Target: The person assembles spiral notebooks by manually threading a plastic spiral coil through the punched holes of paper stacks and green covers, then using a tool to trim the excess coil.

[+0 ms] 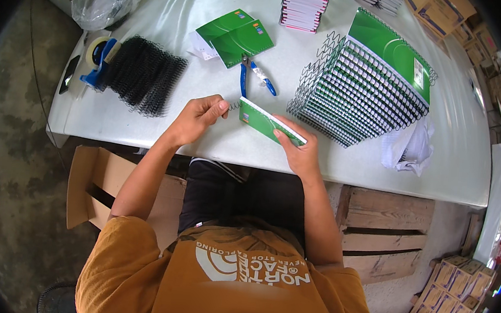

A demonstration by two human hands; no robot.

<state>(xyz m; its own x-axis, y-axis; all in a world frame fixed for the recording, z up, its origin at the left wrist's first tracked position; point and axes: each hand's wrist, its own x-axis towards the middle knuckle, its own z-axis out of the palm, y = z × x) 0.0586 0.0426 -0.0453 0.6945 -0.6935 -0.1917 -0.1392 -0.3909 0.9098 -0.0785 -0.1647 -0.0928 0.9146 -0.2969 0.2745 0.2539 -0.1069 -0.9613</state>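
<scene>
Over the table's near edge, my right hand [299, 149] grips a green notebook [262, 123] by its right end, thumb on the cover. My left hand [203, 118] pinches a dark wire spiral coil [234, 105] that reaches to the notebook's upper left corner. Just beyond the notebook lie blue-handled pliers [243, 78], jaws pointing away from me. Two loose green covers [235, 36] with white sheets under them rest behind the pliers. To the right rises a tall stack of green notebooks [376, 78] with coils along their edges.
A heap of black spiral coils [141, 75] sits at the left beside a blue tape dispenser [96, 62] and a dark phone [69, 75]. White crumpled plastic [409, 146] lies right of the stack. More notebooks [304, 6] stand at the back. Cardboard boxes [450, 287] are piled lower right.
</scene>
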